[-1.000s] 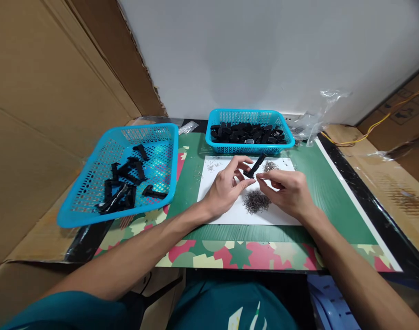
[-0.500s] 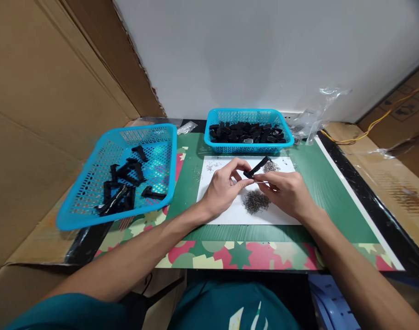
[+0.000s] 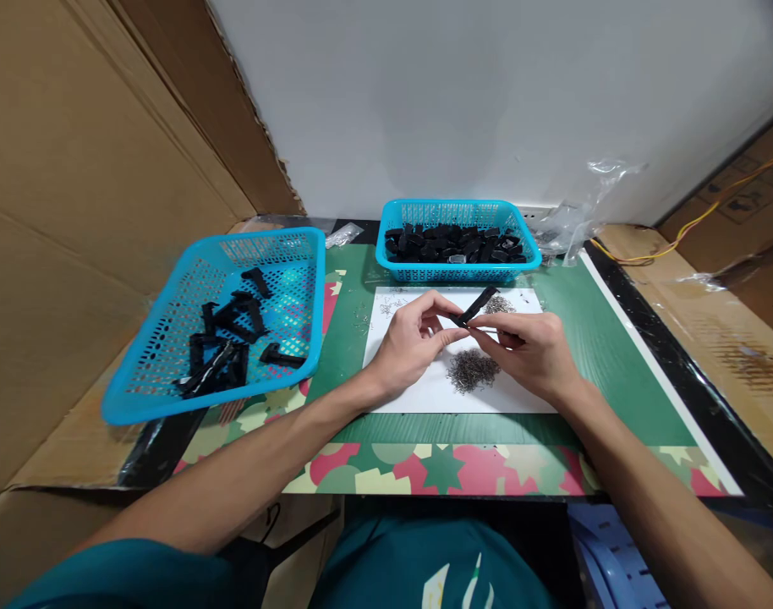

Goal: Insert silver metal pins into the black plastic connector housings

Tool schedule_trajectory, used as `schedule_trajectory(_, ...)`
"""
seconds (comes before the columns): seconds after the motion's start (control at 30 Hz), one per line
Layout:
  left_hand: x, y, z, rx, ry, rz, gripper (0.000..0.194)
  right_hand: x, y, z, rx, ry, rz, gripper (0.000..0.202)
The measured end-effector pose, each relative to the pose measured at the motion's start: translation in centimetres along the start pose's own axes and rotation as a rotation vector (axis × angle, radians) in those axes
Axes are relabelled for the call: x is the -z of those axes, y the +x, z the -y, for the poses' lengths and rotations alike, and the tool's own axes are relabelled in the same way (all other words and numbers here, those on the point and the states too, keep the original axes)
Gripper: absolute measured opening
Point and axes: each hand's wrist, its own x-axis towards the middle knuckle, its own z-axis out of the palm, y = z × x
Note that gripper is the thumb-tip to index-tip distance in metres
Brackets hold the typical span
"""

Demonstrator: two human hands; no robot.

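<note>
Over a white sheet of paper (image 3: pixel 412 401), my left hand (image 3: pixel 407 345) is closed on the near end of a black plastic part (image 3: pixel 480 304), whose long arm slants up to the right. My right hand (image 3: pixel 534 351) is closed around a thin metal tool (image 3: pixel 490 331); its tip meets the part beside my left fingertips. What the tip touches is too small to tell. Below the hands lies a dark pile of small metal pieces (image 3: pixel 473 370), perhaps springs. A second, lighter pile (image 3: pixel 501 304) sits behind my right fingers, and a few loose bits (image 3: pixel 391 306) lie at the sheet's upper left.
A blue basket (image 3: pixel 318 296) on the left holds several long black parts (image 3: pixel 254 315). Another blue basket (image 3: pixel 459 272), against the wall, is filled with smaller black pieces (image 3: pixel 434 244). Clear plastic bags (image 3: pixel 561 228) lie at the back right. A green mat (image 3: pixel 615 355) covers the table.
The fingers of my right hand have shifted slightly on the tool and the part. Both hands keep almost the same place, and the baskets and piles are unchanged.
</note>
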Motion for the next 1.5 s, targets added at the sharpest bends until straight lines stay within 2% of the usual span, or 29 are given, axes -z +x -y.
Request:
schedule_trajectory(0.2, 0.5, 0.4, 0.9, 0.03, -0.086, 0.02, 0.031, 0.3, 0.1, 0.4, -0.081, 0.091, 0.038, 0.012)
schedule_trajectory(0.33, 0.8, 0.6, 1.2, 0.025, -0.096, 0.05, 0.035, 0.4, 0.2, 0.6, -0.097, 0.127, 0.019, 0.013)
schedule_trajectory(0.67, 1.0, 0.6, 1.1, 0.038, -0.091, 0.072, 0.035, 0.5, 0.2, 0.4, -0.091, 0.143, 0.051, 0.016)
schedule_trajectory(0.93, 1.0, 0.8, 0.9, 0.082, -0.134, 0.113, 0.035, 0.5, 0.1, -0.3, -0.198, 0.287, 0.086, 0.01)
schedule_trajectory(1.13, 1.0, 0.7, 0.5, 0.126, -0.218, 0.211, 0.037, 0.8, 0.2, -0.4, -0.167, 0.257, 0.074, 0.013)
schedule_trajectory(1.3, 1.0, 0.7, 0.3, 0.134, -0.233, 0.249, 0.037, 0.8, 0.3, -0.2, -0.142, 0.23, 0.056, 0.013)
schedule_trajectory(1.4, 0.9, 0.7, 0.3, 0.097, -0.161, 0.236, 0.036, 0.7, 0.3, -0.4, -0.129, 0.21, 0.06, 0.014)
schedule_trajectory(1.5, 0.8, 0.5, 0.1, 0.038, 0.008, 0.157, 0.037, 0.7, 0.2, -0.8, -0.111, 0.171, 0.042, 0.014)
